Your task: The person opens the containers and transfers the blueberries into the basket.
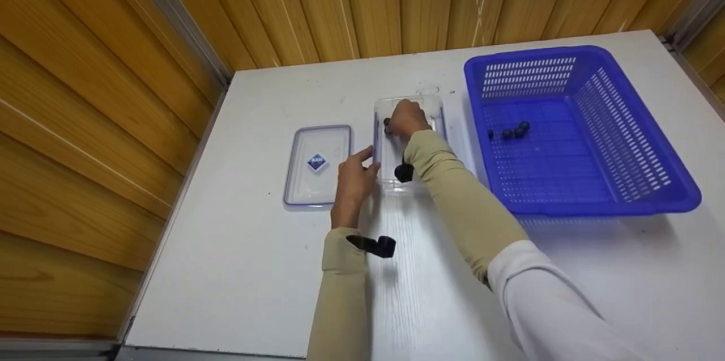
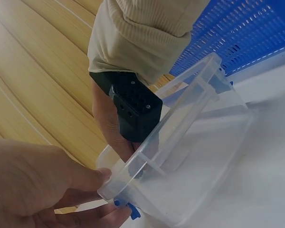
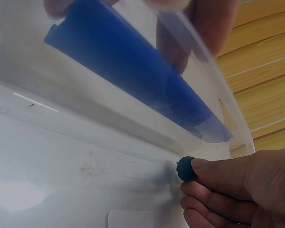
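Note:
My right hand (image 1: 409, 118) reaches into a clear plastic container (image 1: 391, 171), pinching a dark blueberry (image 3: 185, 169) between thumb and fingers close over the bottom. More dark blueberries (image 1: 387, 123) show beside this hand, inside the left wall. My left hand (image 1: 355, 179) rests its spread thumb and fingers against the container's left side. In the left wrist view those fingertips are at the container's corner, around a small blue latch part (image 2: 133, 211). A blue latch flap (image 3: 133, 71) runs along the wall in the right wrist view.
A blue perforated basket (image 1: 583, 209) stands to the right, with several dark blueberries (image 1: 519, 132) on its floor. The clear lid (image 1: 308, 188) with a purple-blue edge lies left of the container on the white table (image 1: 243, 270). Wood-look panels (image 1: 368, 4) rise behind.

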The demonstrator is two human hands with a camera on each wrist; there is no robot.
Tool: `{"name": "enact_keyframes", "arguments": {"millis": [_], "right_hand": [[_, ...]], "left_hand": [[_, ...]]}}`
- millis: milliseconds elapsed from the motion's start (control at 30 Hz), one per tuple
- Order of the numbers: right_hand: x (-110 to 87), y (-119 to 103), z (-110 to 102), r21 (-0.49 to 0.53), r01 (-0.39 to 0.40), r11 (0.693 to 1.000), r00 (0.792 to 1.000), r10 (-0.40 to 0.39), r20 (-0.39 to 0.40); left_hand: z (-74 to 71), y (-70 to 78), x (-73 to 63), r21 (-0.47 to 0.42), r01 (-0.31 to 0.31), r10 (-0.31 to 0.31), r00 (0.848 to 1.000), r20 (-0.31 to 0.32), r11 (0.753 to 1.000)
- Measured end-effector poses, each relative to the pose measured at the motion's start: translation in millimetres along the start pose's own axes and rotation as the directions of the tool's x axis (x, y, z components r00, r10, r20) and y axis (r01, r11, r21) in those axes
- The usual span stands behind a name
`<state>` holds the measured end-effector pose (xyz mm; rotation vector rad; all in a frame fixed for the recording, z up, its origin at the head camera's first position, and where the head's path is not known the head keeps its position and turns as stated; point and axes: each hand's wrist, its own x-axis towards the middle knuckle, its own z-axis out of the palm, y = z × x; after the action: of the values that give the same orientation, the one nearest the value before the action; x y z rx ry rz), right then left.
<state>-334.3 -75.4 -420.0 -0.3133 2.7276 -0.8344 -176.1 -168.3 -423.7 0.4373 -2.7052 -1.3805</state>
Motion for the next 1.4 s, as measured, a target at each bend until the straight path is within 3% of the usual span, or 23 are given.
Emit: {"name": "enact_keyframes", "arguments": {"millis": [267, 467, 767, 1000, 1400], "right_hand": [[-3.3, -4, -22, -0.007, 0.028, 1.0, 1.0, -0.028, 0.011], [-8.9, -1, -50, 0.057, 0.018, 0.998, 0.999, -0.02, 0.044], [-9.8, 11, -93, 0.115, 0.024, 0.993, 1.0, -0.023, -0.003], [-8.4, 24, -110, 0.2, -0.05, 0.978, 0.999, 0.049, 0.013], [-13.3, 72, -147, 0.216, -0.044, 0.975, 0.984, 0.08, -0.161]], "left_hand": [[3.9, 3.4, 3.2, 0.005, -0.002, 0.002, 1.0, -0.019, 1.0], [2.5, 2.3, 5.1, 0.019, -0.002, 0.002, 1.0, -0.03, 1.0], [-7.7, -0.2, 11.5, 0.012, 0.013, -0.013, 0.999, -0.033, 1.0], [-11.0, -2.6, 14.4, -0.003, 0.032, -0.032, 0.999, -0.025, 0.999], [-14.7, -8.8, 17.5, -0.013, 0.075, -0.076, 0.997, -0.011, 0.997]]}}
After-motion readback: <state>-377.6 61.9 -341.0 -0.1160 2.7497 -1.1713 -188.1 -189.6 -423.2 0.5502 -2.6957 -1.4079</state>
